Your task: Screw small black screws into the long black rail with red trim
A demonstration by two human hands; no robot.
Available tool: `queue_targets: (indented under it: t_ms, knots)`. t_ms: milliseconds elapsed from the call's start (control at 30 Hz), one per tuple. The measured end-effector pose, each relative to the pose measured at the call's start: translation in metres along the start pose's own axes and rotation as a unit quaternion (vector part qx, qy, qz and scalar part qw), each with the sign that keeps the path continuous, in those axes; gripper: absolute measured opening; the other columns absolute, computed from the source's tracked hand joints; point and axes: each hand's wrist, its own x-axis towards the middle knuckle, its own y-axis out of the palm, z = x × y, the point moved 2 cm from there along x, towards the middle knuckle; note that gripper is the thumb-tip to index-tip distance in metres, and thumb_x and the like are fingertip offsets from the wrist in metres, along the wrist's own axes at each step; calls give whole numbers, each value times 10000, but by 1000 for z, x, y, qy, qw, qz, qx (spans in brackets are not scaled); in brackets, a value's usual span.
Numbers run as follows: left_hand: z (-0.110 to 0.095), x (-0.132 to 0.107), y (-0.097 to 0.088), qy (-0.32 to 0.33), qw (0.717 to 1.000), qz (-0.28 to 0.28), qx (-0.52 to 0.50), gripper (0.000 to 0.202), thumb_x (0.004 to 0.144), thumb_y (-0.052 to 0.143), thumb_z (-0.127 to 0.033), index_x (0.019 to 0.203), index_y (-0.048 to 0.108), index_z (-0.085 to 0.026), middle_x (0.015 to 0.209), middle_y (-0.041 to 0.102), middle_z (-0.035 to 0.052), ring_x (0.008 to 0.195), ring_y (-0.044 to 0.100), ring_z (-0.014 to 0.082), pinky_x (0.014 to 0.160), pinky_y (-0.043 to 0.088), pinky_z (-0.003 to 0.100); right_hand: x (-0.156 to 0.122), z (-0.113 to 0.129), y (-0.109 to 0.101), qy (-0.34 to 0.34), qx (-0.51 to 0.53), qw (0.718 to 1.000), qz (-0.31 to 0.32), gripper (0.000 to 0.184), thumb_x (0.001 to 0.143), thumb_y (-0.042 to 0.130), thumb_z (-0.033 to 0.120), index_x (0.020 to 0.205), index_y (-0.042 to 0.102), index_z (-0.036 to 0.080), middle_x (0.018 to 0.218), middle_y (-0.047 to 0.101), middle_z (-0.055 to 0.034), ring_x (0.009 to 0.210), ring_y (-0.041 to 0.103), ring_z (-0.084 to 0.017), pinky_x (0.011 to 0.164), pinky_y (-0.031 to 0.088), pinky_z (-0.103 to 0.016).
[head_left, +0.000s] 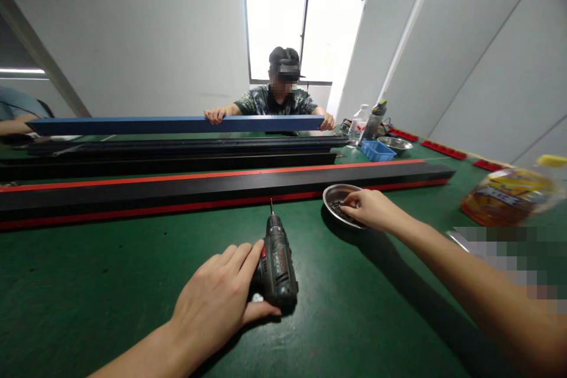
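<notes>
Cordless screwdriver (277, 263) lies on its side on the green bench (110, 283), bit toward the black-and-red rail (177, 192); your left hand (217, 301) is clamped on its grip. Your right hand (370, 209) dips its fingertips into the metal dish (328, 196) of screws (339, 208); whether they pinch one cannot be told. White walls (133, 29) and a bright window (305, 23) stand behind the co-worker (277, 100) opposite.

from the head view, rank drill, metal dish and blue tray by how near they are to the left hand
1. drill, gripped by the left hand
2. metal dish, ahead and right, beside the black bar
3. blue tray, far right, beyond that bar
</notes>
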Motion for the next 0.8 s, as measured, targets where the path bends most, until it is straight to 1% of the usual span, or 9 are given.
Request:
queue_targets:
  t_ms: [167, 300, 467, 633, 733, 800]
  knots:
    - [1, 1, 1, 7, 1000, 1, -7, 967, 788, 779, -765, 1493, 525, -154, 1280, 697, 116, 1036, 675, 290, 874, 570, 417, 15, 1, 8, 2, -14, 999, 39, 216, 879, 741, 351, 1002, 860, 219, 1004, 819, -83, 930, 749, -243, 748, 505, -267]
    - [1, 0, 0, 3, 1000, 1, -12, 948, 798, 797, -735, 1491, 532, -145, 1284, 692, 119, 1047, 671, 296, 884, 574, 435, 20, 1, 12, 8, -23, 999, 44, 189, 896, 731, 306, 1002, 855, 210, 996, 820, -82, 943, 749, -239, 774, 500, -266]
    - [0, 0, 1, -4, 1000, 6, -17, 951, 812, 777, -746, 1497, 538, -131, 1334, 670, 149, 1089, 663, 325, 918, 582, 490, 20, 1, 11, 0, -5, 999, 32, 190, 934, 679, 264, 964, 856, 200, 978, 824, -80, 910, 754, -221, 751, 492, -256]
    - [0, -2, 0, -14, 999, 5, -31, 937, 809, 800, -716, 1506, 527, -153, 1339, 668, 142, 1104, 664, 325, 927, 583, 487, 22, 1, 1, 19, 28, 999, -9, 192, 951, 687, 298, 953, 849, 195, 996, 826, -85, 900, 754, -223, 719, 486, -252]
    - [0, -5, -2, -12, 999, 4, -43, 934, 798, 801, -724, 1502, 532, -171, 1333, 673, 138, 1102, 670, 328, 923, 584, 477, 21, 9, -4, 26, 28, 999, -31, 192, 952, 697, 312, 953, 846, 191, 1000, 826, -101, 935, 754, -247, 737, 493, -257]
    - [0, -9, -2, -3, 999, 1, -47, 934, 803, 787, -736, 1508, 529, -180, 1332, 679, 139, 1090, 677, 326, 911, 587, 462, 19, 19, -7, 25, 38, 998, -42, 195, 958, 694, 316, 966, 841, 188, 1016, 825, -105, 951, 754, -253, 750, 496, -256]
